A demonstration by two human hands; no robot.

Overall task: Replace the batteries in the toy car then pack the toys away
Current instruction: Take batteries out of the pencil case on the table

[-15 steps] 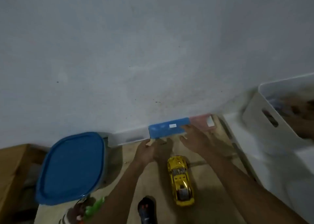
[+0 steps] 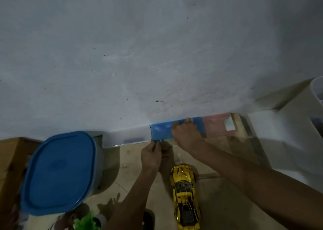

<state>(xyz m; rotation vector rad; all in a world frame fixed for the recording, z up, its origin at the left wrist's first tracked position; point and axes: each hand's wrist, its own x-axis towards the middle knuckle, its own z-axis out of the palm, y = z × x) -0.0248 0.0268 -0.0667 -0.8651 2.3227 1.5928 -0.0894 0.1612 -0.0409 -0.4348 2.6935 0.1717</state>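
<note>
A shiny yellow toy car [image 2: 186, 196] stands on the floor, nose toward the wall. Past it, a flat blue plastic box [image 2: 161, 131] lies along the foot of the wall. My right hand [image 2: 186, 134] rests on top of this box, with the fingertips curled over its far edge. At the box's front left corner, my left hand [image 2: 151, 155] pinches the near edge. What the blue box holds is hidden.
A clear box [image 2: 125, 137] and a pink box [image 2: 216, 126] flank the blue one. A large tub with a blue lid [image 2: 59, 172] stands at the left, beside a cardboard box [image 2: 10, 153]. A white bin [image 2: 316, 93] stands right. A green toy [image 2: 87, 221] and a dark object [image 2: 148, 219] lie near me.
My right hand has slid further onto the blue box, fingers now over its far edge. My left hand has closed on the box's front edge.
</note>
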